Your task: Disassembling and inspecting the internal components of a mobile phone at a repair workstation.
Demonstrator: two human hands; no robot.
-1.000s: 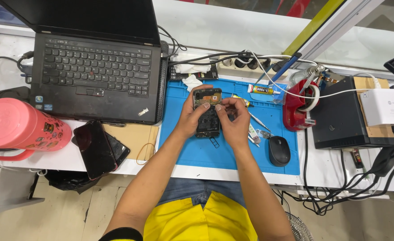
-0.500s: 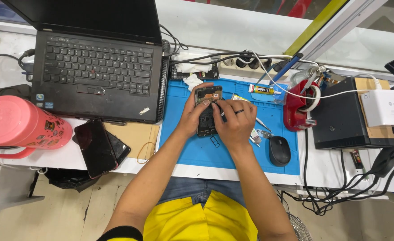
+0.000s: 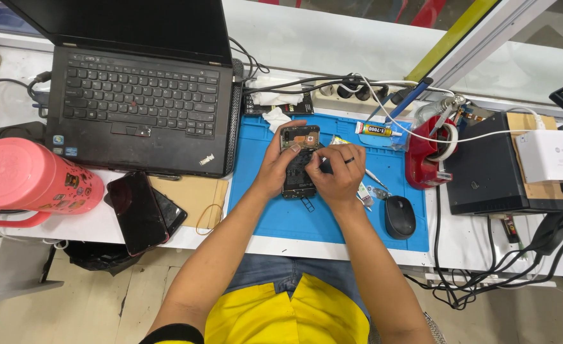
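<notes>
While both hands meet at the centre of the frame, the opened phone (image 3: pixel 298 167) lies face down on the blue work mat (image 3: pixel 262 210), its back cover off and its dark inner parts showing; the left hand (image 3: pixel 275 167) has its grip clamped on the phone's left edge, thumb reaching to the upper corner; the right hand (image 3: pixel 339 175) has its grip closed together on a thin dark tool (image 3: pixel 336 163), whose tip I cannot make out, pressed over the phone's right side. Just right of the hands, a black mouse (image 3: pixel 400 216) sits on the mat; a small glue tube (image 3: pixel 374 130) lies near the mat's upper edge; a black laptop (image 3: pixel 141 108) fills the upper left of the frame; a pink jug (image 3: pixel 29 181) stands at the left edge, with two dark phones (image 3: pixel 141 210) beside it on the table (image 3: pixel 485 242); a red tool stand (image 3: pixel 425 156) and a black box (image 3: pixel 498 165) sit to the right.
</notes>
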